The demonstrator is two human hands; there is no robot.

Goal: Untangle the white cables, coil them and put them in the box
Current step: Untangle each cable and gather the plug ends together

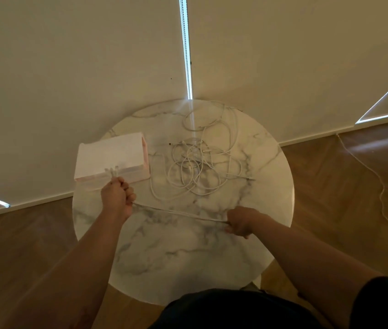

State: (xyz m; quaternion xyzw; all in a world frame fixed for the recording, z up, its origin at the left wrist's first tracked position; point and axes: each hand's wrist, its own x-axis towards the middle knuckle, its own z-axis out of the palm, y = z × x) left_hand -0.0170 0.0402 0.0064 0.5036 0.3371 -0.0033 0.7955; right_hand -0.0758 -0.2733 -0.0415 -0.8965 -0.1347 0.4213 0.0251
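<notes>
Left hand (117,200) was fisted round a bundle of white strands, plug ends (113,171) poking out toward the box (111,151). Right hand (241,223) was curled on the same run. The stretched cable (178,212) went taut between the two, low over the table (188,262). The rest of the work, the tangle (200,167), lay mid-table just right of the box, with a looser loop (208,115) toward the far edge.

Handling, my read: light, limp, slick jacket, so it holds no shape and a coil will spring open if released. Take hold near the plugs and feed it through a loose fist. Hard pulls would likely tighten knots in the pile.

Room: open marble between the hands and the body was good for coiling. The box sat at the left rim and appeared to overhang it, so it's easy to knock off. Couldn't tell if its top was open. The table's round edge was near the right hand. A separate cord (375,176) trailed on the floor, well apart.
</notes>
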